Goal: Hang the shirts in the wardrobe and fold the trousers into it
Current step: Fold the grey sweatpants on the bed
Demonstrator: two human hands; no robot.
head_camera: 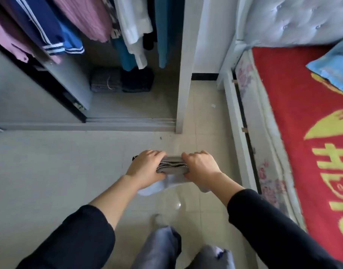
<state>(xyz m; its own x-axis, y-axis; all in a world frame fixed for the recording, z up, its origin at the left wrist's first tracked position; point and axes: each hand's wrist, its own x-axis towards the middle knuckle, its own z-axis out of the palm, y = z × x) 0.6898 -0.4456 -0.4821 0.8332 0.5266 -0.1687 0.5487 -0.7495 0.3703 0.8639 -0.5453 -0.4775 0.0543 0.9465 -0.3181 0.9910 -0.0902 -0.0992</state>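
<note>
Gripping folded trousers [172,165] in left hand [146,166] and right hand [200,166], fingers [156,153] curled round them; yet to stow on wardrobe floor [132,105] below hung shirts [83,18].

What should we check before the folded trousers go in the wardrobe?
1. Grip on both ends: the left hand and the right hand each hold the folded trousers. Ok.
2. Fold tidy: a pale cloth hangs loose under the stack. Not ok.
3. Wardrobe open in front: ok.
4. Bare space on the wardrobe floor, in front of the two folded piles: ok.
5. Room on top of those piles, under the hanging shirts: cannot tell.
</note>
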